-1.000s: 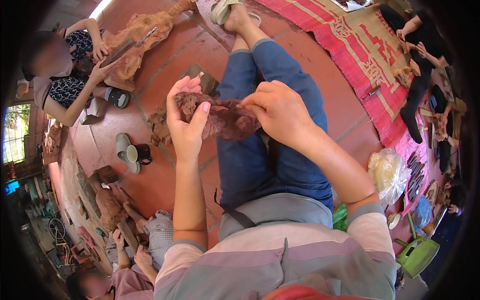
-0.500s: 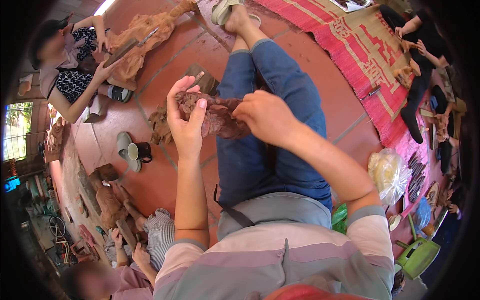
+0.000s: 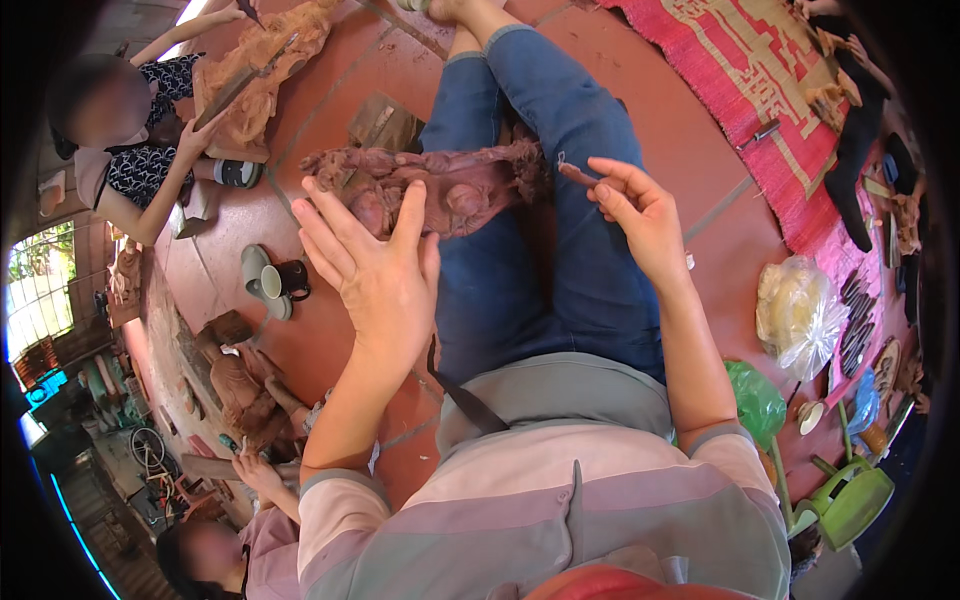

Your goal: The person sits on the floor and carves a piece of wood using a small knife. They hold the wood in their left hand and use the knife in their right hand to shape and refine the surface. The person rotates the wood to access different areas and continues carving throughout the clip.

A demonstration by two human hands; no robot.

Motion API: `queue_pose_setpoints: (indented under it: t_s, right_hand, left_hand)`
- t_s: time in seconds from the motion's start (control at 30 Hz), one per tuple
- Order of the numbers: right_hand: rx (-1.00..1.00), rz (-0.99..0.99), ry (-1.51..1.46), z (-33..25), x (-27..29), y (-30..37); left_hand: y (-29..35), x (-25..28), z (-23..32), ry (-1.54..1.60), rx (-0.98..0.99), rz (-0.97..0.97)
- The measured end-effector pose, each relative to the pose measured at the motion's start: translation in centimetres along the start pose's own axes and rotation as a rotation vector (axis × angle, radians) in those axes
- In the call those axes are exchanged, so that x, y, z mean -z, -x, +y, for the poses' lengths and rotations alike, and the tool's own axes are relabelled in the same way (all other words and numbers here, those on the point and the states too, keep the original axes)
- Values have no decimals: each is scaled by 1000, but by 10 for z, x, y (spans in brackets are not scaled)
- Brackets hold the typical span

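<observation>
Carving (image 3: 455, 185) lies against spread left hand (image 3: 385, 280), apart from right hand (image 3: 642, 218) pinching brown scrap (image 3: 576, 174).

The back of the left hand (image 3: 378, 285) faces up, so its palm is hidden, and its spread fingers cover a part of the carved wooden piece (image 3: 470, 185). The underside of this piece cannot be seen. The right hand (image 3: 643, 215) has in its grip a thin brown strip (image 3: 577, 174), too small to tell its material. Behind the carving, the wooden block (image 3: 388, 122) is partly covered. The upper edge cuts the pale sandal (image 3: 414, 4) and the red woven mat (image 3: 672, 72). The heads of the upper-left co-worker (image 3: 145, 178) and the lower-left co-worker (image 3: 278, 555) are blurred. The dark slender tools (image 3: 857, 322) are too small to distinguish their kind.
</observation>
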State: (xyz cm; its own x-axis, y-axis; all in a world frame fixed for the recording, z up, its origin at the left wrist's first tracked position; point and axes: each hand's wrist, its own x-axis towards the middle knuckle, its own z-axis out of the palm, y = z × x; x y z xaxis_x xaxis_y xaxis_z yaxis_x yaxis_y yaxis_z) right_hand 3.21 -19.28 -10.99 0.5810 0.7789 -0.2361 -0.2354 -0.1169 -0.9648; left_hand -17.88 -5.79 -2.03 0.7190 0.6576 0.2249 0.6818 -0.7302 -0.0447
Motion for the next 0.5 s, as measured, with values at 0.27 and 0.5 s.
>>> queue_pose_setpoints:
  t_s: [0.27, 0.5]
  right_hand:
    - [-7, -14, -95, 5, 5, -2]
    - [155, -50, -148, -7, -13, -11]
  left_hand:
    - [21, -15, 25, 248, 79, 96]
    - [23, -22, -10, 1221, 451, 273]
